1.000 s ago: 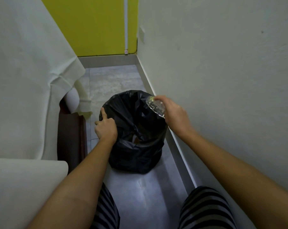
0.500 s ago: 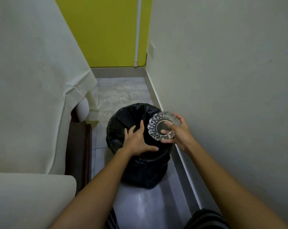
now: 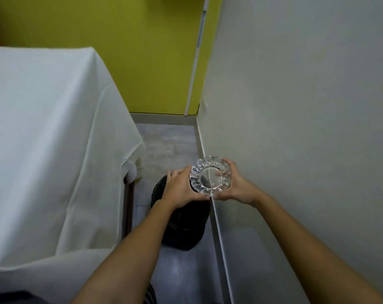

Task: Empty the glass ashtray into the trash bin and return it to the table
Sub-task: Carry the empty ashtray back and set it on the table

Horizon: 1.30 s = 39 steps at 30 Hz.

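I note table (image 3: 43,128) at left, cloth-draped, return surface. Left hand (image 3: 181,187) curled on glass ashtray (image 3: 210,177), steadying left rim. Ashtray upright, looks empty, above trash bin (image 3: 181,224). Right hand (image 3: 236,187) wrapped around right rim, sharing load.

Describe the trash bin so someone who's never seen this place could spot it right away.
Find the narrow strip of grey floor between the white-draped table and the pale wall. The round bin lined with a black plastic bag stands there, below the hands holding the clear cut-glass ashtray. It is the only black thing on the floor.
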Tool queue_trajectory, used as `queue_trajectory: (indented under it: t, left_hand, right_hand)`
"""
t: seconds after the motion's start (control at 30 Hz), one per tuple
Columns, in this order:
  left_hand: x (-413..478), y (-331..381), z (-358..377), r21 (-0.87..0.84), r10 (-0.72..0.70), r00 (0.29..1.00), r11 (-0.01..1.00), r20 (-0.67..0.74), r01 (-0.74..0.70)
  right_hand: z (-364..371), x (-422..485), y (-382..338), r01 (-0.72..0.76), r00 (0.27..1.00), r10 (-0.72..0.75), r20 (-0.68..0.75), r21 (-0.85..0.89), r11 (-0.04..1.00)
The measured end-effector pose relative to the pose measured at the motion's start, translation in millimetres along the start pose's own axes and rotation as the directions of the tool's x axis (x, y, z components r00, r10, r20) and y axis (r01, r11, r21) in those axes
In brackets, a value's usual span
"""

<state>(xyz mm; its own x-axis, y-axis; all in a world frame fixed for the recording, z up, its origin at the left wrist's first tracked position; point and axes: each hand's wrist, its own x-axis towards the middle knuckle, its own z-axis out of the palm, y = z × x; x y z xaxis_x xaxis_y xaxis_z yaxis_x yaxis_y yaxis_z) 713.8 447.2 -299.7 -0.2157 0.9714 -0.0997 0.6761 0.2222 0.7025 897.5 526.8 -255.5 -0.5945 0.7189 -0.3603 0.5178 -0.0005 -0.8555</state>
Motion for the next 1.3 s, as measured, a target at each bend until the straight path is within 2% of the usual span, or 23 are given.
queue_trajectory:
  t: [0.13,0.23,0.4,0.53,0.77,1.07,1.3]
  left_hand:
    - [-32,68,-82,0.017,0.065,0.992,0.998,-0.108,-0.064]
    - [-46,100,-142,0.050,0.047,0.983,0.998,-0.177,-0.039]
    - [-75,128,-241,0.139,0.059,0.962,0.990,-0.267,-0.022]
    - [-99,120,-301,0.185,0.053,0.949,0.983,-0.312,0.006]
    - [-155,59,-407,0.229,-0.001,0.930,0.969,-0.368,0.092]
    - [-230,-75,-546,0.320,-0.071,0.917,0.924,-0.393,0.208]
    - [-274,-154,-607,0.331,-0.178,0.896,0.886,-0.407,0.327]
  right_hand:
    - [-25,-42,-95,0.097,0.995,-0.102,-0.008,-0.240,0.966]
    - [-35,-62,-166,0.174,0.981,-0.191,-0.014,-0.352,0.920]
    - [-25,-85,-271,0.314,0.923,-0.385,0.001,-0.581,0.751]
    - [7,-90,-329,0.299,0.903,-0.431,0.004,-0.725,0.621]
    - [108,-78,-411,0.294,0.871,-0.489,0.034,-0.834,0.467]
    - [296,-34,-494,0.379,0.847,-0.524,0.093,-0.797,0.470]
    - [401,-7,-533,0.441,0.840,-0.508,0.191,-0.786,0.434]
